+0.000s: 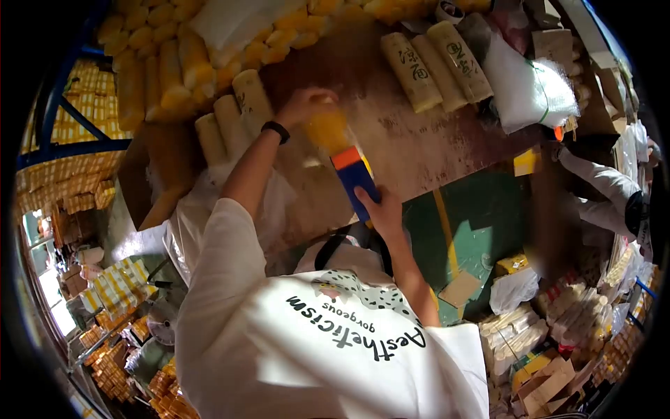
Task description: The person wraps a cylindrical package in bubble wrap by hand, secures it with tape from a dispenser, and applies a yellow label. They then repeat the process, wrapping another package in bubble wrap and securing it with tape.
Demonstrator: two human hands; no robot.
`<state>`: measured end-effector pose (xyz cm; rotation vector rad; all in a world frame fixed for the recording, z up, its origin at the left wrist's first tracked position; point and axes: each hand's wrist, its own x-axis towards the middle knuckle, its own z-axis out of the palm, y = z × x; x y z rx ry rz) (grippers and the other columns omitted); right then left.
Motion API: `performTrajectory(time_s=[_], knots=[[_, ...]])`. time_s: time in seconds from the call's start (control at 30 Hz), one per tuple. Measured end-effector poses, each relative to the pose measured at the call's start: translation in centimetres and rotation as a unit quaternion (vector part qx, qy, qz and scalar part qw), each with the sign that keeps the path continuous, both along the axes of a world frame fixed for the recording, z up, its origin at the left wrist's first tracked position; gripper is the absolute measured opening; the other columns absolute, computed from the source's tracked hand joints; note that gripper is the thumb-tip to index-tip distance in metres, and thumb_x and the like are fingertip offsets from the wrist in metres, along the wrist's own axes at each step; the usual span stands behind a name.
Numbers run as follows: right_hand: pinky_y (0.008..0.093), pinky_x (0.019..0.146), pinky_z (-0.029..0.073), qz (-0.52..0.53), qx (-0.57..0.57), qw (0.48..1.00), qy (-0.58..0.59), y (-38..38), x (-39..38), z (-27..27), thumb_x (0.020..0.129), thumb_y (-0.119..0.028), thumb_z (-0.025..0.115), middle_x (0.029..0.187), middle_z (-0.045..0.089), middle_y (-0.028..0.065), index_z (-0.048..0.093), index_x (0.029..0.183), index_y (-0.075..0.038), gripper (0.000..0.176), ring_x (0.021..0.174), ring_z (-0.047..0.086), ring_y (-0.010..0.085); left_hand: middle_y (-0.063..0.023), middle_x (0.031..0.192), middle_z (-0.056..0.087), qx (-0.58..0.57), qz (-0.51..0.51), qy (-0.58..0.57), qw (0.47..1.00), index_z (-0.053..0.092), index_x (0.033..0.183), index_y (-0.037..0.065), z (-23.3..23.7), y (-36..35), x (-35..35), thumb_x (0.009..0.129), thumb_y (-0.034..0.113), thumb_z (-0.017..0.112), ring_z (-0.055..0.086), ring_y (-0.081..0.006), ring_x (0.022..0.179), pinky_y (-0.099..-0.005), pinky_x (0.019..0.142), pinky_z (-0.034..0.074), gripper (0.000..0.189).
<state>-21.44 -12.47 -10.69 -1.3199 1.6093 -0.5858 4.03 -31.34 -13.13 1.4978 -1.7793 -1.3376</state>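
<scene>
My right hand point(382, 209) is closed round the lower end of a long blue thing with an orange band point(354, 174), the thumb lying over its face. A blurred yellow piece point(326, 131) runs from the orange end up to my left hand point(314, 101). The left fingers are smeared by motion over its top, so I cannot tell how they are set. A black band point(276, 131) circles my left wrist. Both hands are over the brown work table point(419, 150). Beside my left forearm stand pale paper-wrapped rolls point(251, 94).
More marked rolls point(412, 73) lie on the table's far right, beside a clear plastic bundle point(534, 91). Yellow bagged rolls point(164, 77) are stacked at the back left. An open carton point(160, 171) stands left. Another person's sleeve point(604, 174) shows at right.
</scene>
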Motion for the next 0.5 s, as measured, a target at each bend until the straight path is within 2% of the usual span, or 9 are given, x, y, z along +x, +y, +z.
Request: performTrajectory(time_s=[0.07,0.17,0.27,0.37,0.47,0.5], knots=[[0.0376,0.059,0.048,-0.015,0.006,0.999,0.031,1.5,-1.1,-0.7,0.077,-0.053,0.066,0.065,0.062,0.0184,0.064,0.084,0.005,0.058,0.062,0.064,0.0319,-0.0029,0.113,0.061,0.079,-0.002,0.034,0.996,0.065,0.108,0.012,-2.1,-1.4,1.3,0.082,0.024,0.069,0.054,-0.0169,0.107,-0.029,0.095,0.039,0.029],[0.0363,0.061,0.049,-0.023,0.075,0.997,0.022,3.5,-2.6,-1.6,0.077,-0.052,0.067,0.066,0.063,0.0176,0.065,0.086,0.003,0.056,0.064,0.065,0.029,-0.0031,0.113,0.061,0.136,-0.02,0.063,0.989,0.065,0.112,0.013,-3.9,-2.7,2.6,0.085,0.028,0.067,0.055,-0.0173,0.107,-0.0297,0.096,0.039,0.032],[0.0315,0.058,0.046,-0.034,0.081,0.995,0.046,4.8,-3.8,-2.4,0.077,-0.044,0.07,0.062,0.059,0.0135,0.062,0.08,0.004,0.049,0.06,0.061,0.0176,-0.004,0.115,0.062,0.142,-0.024,0.047,0.988,0.064,0.116,0.013,-5.3,-3.7,3.1,0.086,0.03,0.065,0.055,-0.0181,0.108,-0.0319,0.095,0.041,0.035],[0.0309,0.057,0.045,-0.03,0.132,0.989,0.06,4.6,-4.7,-2.4,0.076,-0.043,0.071,0.062,0.059,0.0135,0.064,0.082,0.003,0.047,0.06,0.06,0.0178,-0.0047,0.118,0.061,0.155,-0.027,0.04,0.987,0.064,0.117,0.014,-6.8,-4.4,3.3,0.086,0.031,0.064,0.055,-0.0186,0.109,-0.0338,0.095,0.041,0.035],[0.0326,0.058,0.046,-0.012,0.138,0.988,0.076,4.3,-4.2,-3.4,0.075,-0.046,0.071,0.062,0.06,0.0138,0.066,0.085,0.002,0.049,0.06,0.061,0.0204,-0.0061,0.119,0.06,0.122,-0.042,-0.022,0.991,0.064,0.116,0.015,-8.0,-4.9,3.8,0.085,0.031,0.064,0.054,-0.0219,0.112,-0.0347,0.098,0.04,0.035],[0.0332,0.059,0.046,-0.019,0.132,0.989,0.07,4.1,-3.9,-3.7,0.075,-0.046,0.071,0.063,0.06,0.0142,0.066,0.085,0.002,0.05,0.061,0.061,0.0217,-0.0065,0.122,0.058,0.029,-0.06,-0.095,0.993,0.063,0.118,0.015,-7.8,-4.9,3.6,0.084,0.032,0.065,0.052,-0.0231,0.114,-0.0371,0.1,0.037,0.037]])
